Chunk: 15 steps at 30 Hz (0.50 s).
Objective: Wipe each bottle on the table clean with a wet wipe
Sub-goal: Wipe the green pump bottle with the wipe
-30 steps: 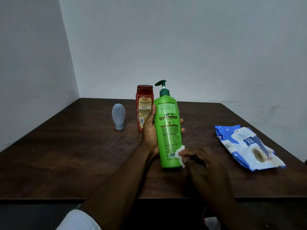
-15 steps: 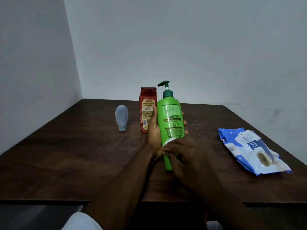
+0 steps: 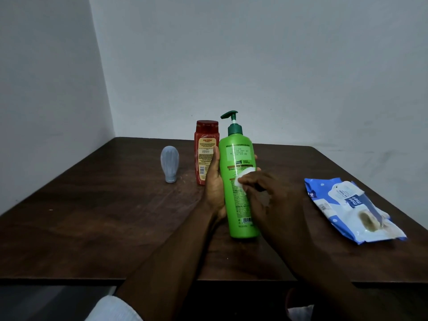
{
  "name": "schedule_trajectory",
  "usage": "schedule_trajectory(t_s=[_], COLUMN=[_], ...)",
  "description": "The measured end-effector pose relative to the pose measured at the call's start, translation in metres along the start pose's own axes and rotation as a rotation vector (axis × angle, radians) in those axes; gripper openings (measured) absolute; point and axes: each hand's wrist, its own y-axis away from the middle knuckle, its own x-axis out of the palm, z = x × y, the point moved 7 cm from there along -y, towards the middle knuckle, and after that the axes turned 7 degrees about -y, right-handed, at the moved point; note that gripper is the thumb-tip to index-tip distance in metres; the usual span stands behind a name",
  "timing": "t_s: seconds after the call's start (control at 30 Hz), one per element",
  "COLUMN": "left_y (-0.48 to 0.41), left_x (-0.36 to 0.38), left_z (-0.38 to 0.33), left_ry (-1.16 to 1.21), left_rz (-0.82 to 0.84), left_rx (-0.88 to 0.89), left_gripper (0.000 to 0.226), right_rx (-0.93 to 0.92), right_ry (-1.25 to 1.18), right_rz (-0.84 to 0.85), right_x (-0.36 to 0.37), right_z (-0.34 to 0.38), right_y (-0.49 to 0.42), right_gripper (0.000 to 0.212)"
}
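A tall green pump bottle (image 3: pixel 238 158) is upright at the table's middle, its back label facing me. My left hand (image 3: pixel 214 186) grips it from the left, with fingertips showing on its right side. My right hand (image 3: pixel 268 200) presses a small white wet wipe (image 3: pixel 243 178) against the middle of the label. Behind the green bottle stands a red bottle (image 3: pixel 205 149) with a yellow label. Left of that one, a small grey bottle (image 3: pixel 169 163) stands on its cap.
A blue and white pack of wet wipes (image 3: pixel 347 205) lies on the right of the dark wooden table (image 3: pixel 104 216), its flap peeled open. Walls close off the far and left sides. The table's front edge runs just below my forearms.
My right hand has slid the wipe up the green bottle, from near its base to the middle of the label. My left hand keeps the same grip.
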Motion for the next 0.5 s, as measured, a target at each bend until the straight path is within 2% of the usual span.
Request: schedule_trajectory(t_s=[0.17,0.23,0.5], left_y=[0.0,0.001,0.0], left_x=[-0.001,0.001,0.002], left_z=[-0.002,-0.001,0.002], left_ry=[0.004,0.012,0.021], left_rz=[-0.03,-0.023,0.027], left_rx=[-0.002,-0.011,0.014], left_gripper=[0.073,0.074,0.069], right_rx=[-0.159,-0.172,-0.118], right_ry=[0.113,0.119,0.092], right_rz=[0.182,0.207,0.006], right_x=[0.023,0.025,-0.002], right_z=[0.02,0.019,0.005], right_y=[0.005,-0.003,-0.073], right_gripper=[0.018,0.017,0.015])
